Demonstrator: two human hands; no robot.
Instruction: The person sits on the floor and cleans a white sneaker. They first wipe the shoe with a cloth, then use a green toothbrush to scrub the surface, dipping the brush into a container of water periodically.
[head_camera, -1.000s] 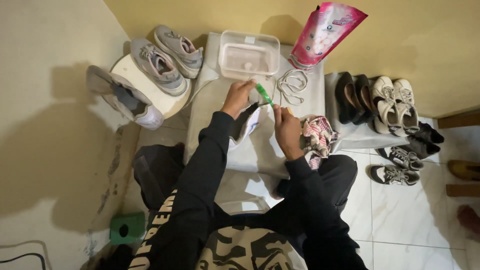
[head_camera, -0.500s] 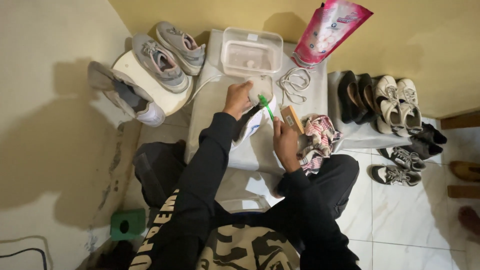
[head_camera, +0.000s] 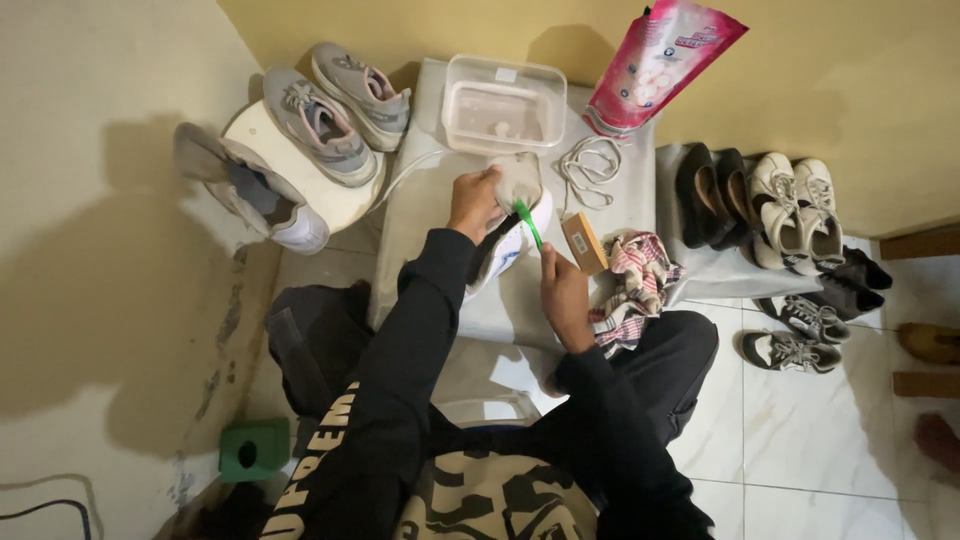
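The left hand (head_camera: 474, 203) is clamped on a grey-and-white fabric sneaker (head_camera: 512, 215) tilted over the pale worktop (head_camera: 420, 230); the right hand (head_camera: 563, 295) grips a green plastic brush (head_camera: 528, 223) touching it; a hard stroke could likely twist the shoe loose.

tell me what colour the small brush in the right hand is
Green: the small brush shows best in the head view.

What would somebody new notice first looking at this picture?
Probably the two hands at the centre: the left hand grips a grey-and-white sneaker over a pale mat, while the right hand works a green toothbrush against it. Next, the bright pink pouch leaning on the yellow wall behind, beside a clear plastic tub.
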